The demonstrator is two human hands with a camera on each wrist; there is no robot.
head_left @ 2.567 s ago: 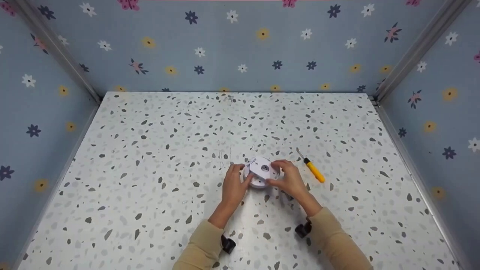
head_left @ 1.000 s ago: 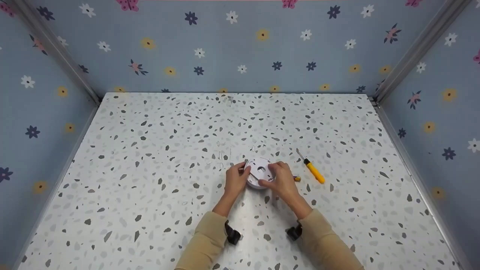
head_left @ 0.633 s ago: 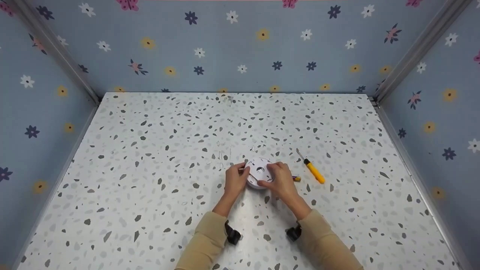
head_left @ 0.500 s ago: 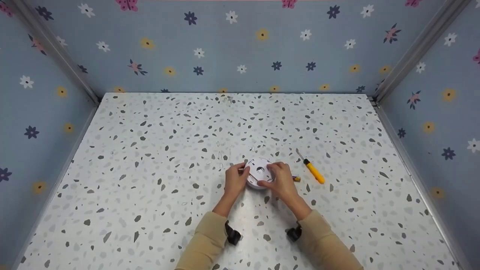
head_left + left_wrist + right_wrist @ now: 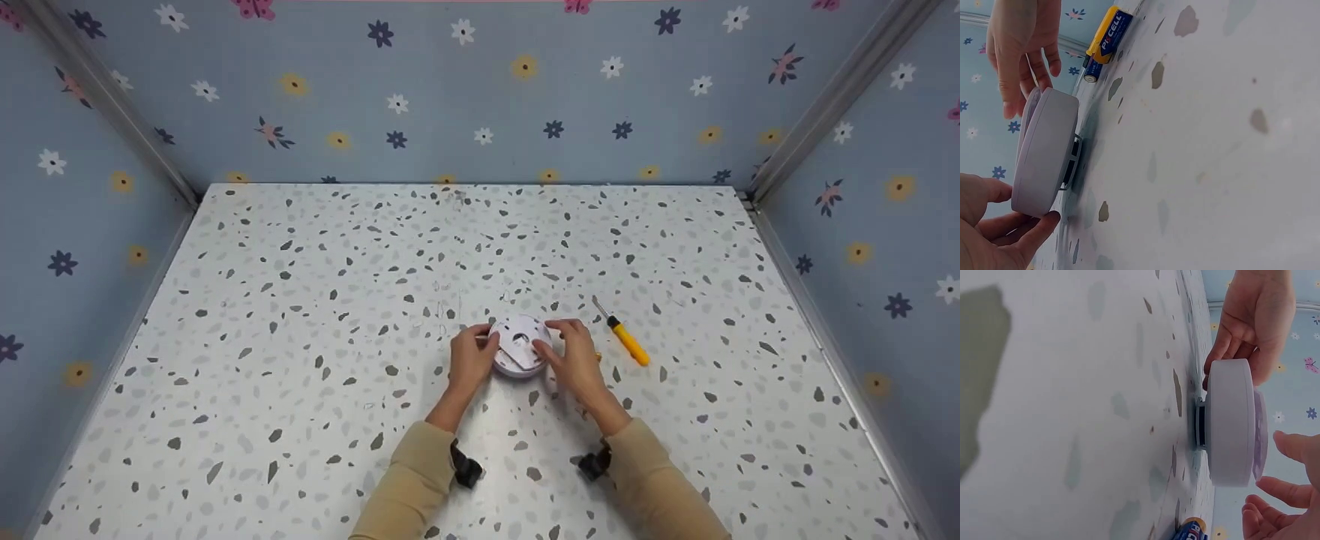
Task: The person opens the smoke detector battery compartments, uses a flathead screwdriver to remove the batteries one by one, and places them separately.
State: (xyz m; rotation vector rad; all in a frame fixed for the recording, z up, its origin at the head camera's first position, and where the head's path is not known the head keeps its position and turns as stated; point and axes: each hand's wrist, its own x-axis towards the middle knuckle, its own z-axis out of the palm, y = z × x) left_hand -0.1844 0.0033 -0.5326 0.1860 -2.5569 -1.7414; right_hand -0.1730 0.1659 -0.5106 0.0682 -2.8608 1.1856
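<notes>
Head view: near the middle of the speckled table, toward its front edge, the left hand is gripping the side of a round white device while the right hand is hovering at its other side, fingers relaxed and holding nothing. Keeping the device steady and pressed flat would suit the work. A yellow screwdriver is lying just right of the hands, clear of them.

Left wrist view: fingers are curling round the device's rim; a battery is lying nearby.

Right wrist view: the open fingers are sitting just off the device's top face.
</notes>
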